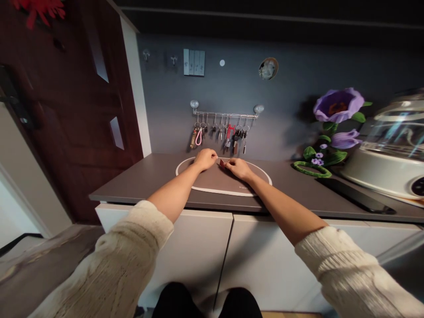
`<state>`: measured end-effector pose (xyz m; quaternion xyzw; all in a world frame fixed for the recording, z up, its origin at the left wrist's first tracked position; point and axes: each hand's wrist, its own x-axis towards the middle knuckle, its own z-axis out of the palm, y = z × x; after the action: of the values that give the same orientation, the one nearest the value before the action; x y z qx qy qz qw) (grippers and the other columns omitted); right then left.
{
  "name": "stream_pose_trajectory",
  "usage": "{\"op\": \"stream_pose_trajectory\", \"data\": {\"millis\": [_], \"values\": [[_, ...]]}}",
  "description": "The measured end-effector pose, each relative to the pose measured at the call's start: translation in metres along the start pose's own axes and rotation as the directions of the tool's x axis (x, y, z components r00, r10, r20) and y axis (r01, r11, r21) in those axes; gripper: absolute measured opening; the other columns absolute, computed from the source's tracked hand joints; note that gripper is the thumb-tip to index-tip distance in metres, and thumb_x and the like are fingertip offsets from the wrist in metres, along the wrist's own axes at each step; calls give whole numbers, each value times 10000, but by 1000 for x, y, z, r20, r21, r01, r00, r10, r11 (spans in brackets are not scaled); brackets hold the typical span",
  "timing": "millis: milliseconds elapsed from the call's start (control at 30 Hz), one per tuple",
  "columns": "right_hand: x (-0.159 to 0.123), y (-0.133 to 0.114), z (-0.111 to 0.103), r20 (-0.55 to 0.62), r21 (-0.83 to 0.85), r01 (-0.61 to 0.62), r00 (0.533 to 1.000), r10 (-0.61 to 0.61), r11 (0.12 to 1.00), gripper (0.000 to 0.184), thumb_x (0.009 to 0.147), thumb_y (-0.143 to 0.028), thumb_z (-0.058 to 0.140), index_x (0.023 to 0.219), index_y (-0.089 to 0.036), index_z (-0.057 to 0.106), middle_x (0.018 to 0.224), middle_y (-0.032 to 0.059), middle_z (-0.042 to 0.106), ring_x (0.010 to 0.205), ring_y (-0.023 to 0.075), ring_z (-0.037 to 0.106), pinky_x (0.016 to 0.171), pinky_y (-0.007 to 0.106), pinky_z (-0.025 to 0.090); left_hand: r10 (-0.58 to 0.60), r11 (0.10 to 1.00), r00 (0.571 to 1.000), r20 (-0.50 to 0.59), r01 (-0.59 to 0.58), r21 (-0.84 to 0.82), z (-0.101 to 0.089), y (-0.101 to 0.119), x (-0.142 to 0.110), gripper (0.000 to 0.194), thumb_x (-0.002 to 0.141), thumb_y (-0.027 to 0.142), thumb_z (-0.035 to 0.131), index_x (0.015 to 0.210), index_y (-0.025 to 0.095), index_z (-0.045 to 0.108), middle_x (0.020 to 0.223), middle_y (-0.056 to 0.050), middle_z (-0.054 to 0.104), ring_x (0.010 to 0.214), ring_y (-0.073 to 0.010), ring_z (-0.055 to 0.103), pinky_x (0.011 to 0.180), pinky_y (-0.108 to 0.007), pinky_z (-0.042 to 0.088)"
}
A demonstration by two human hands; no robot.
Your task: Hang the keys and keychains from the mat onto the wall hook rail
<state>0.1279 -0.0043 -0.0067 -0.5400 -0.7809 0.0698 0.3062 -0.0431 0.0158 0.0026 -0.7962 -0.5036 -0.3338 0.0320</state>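
My right hand (239, 168) pinches a small dark red flat piece (221, 164) over the oval mat (218, 181). What kind of thing the piece is, I cannot make out. To its left, my left hand (205, 159) is closed, its fingertips pressed together; whatever they hold, if anything, is too small to name. The two hands are apart, above the brown mat with its white rim. Behind them, several keys on rings (237, 132) hang from a clear hook rail (225, 115) on the wall, along with a pink loop (198, 136).
The mat lies on a dark countertop (139, 176) above white cabinet doors. On the right are a purple flower ornament (339, 106), a black phone-like slab (356, 195) and a white appliance with a clear top (374, 170). A dark red door (76, 132) stands at left.
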Motion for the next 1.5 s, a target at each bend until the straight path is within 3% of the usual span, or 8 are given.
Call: {"op": "stream_pose_trajectory", "data": {"millis": [300, 733, 833, 1033, 1300, 1500], "values": [[0, -4, -3, -85, -64, -100, 992, 94, 993, 268, 768, -292, 447, 718, -144, 665, 732, 64, 656, 644, 135, 530, 569, 216, 320, 83, 997, 995, 55, -82, -11, 3, 3, 0, 230, 758, 257, 514, 879, 175, 692, 884, -57, 682, 791, -150, 577, 744, -242, 422], [6, 3, -1, -162, 266, -125, 972, 172, 956, 227, 742, -290, 456, 644, -153, 608, 680, 23, 632, 628, 117, 514, 598, 210, 342, -54, 997, 995, 88, 59, -53, 5, 5, -2, 253, 741, 344, 535, 820, 161, 691, 819, -68, 684, 709, -152, 584, 641, -236, 406], [9, 6, 2, -178, 377, -100, 968, 178, 921, 221, 727, -308, 465, 638, -152, 593, 664, 15, 612, 612, 112, 495, 597, 212, 349, -81, 995, 995, 60, 85, -61, 4, 5, -1, 235, 725, 322, 556, 838, 164, 687, 834, -64, 683, 716, -151, 582, 653, -236, 411], [15, 13, 5, -191, 578, -13, 970, 151, 816, 224, 721, -333, 476, 632, -151, 573, 628, 12, 589, 600, 108, 489, 613, 224, 371, -27, 991, 1000, 16, 29, -131, 7, 2, 3, 211, 731, 250, 557, 872, 168, 691, 864, -53, 687, 757, -149, 587, 711, -242, 429], [18, 17, 4, -213, 721, -15, 947, 242, 692, 191, 685, -313, 490, 567, -168, 526, 537, -18, 506, 542, 102, 451, 574, 240, 352, -46, 950, 998, -51, 28, -312, 4, 5, 5, 191, 742, 233, 562, 845, 147, 698, 884, -63, 694, 784, -158, 605, 742, -257, 431], [15, 10, 0, -165, 779, -68, 937, 309, 623, 168, 686, -258, 467, 550, -169, 509, 535, -12, 507, 519, 98, 443, 559, 241, 340, -67, 913, 992, -106, 19, -407, 3, 7, 6, 170, 758, 221, 547, 802, 135, 687, 824, -50, 693, 757, -150, 602, 721, -251, 426]]}}
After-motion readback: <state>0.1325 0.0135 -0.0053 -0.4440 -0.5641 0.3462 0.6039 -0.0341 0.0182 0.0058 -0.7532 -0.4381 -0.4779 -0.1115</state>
